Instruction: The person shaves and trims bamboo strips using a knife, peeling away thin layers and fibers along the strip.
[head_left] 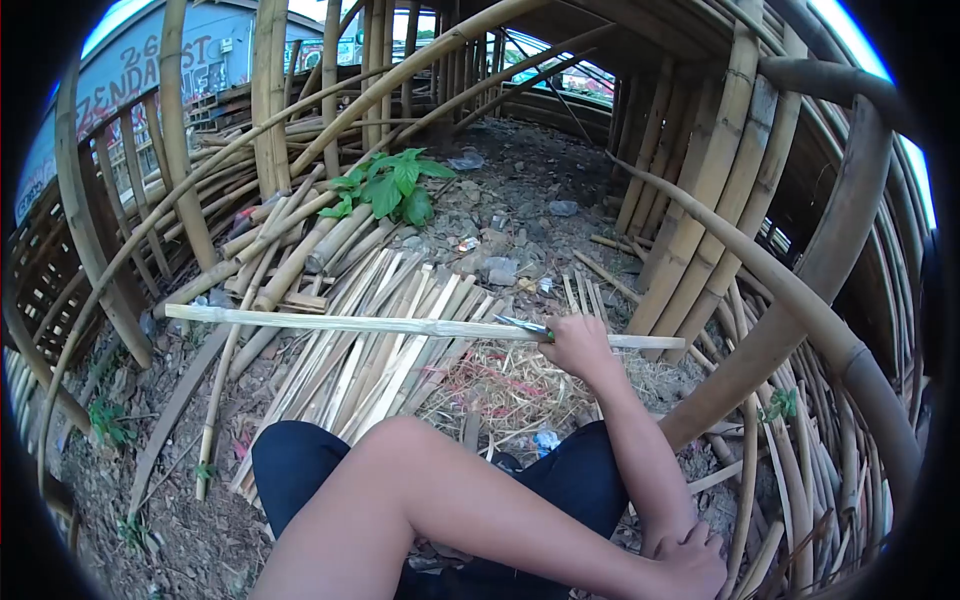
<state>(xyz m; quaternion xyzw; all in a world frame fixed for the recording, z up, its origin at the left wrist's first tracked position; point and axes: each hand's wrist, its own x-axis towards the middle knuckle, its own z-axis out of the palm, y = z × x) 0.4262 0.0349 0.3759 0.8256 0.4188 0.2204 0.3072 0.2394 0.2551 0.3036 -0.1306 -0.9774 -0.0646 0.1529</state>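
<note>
A long pale bamboo strip (375,323) lies level across the view in front of me, with a node near its middle. My right hand (578,348) is closed around it towards its right end. The same hand grips a knife (520,325), its blade pointing left along the strip; most of its handle is hidden by the fingers. My left arm crosses low over my lap, and my left hand (692,568) curls over my right forearm near the elbow. Beneath the strip, split bamboo slats (385,365) lie in a spread pile on the ground.
Straw-like shavings (500,390) cover the ground before my knees. Upright bamboo poles (715,180) stand at right, and a thick slanting pole (800,290) comes close on that side. A leafy green plant (390,188) grows beside cut bamboo poles (290,240) at left.
</note>
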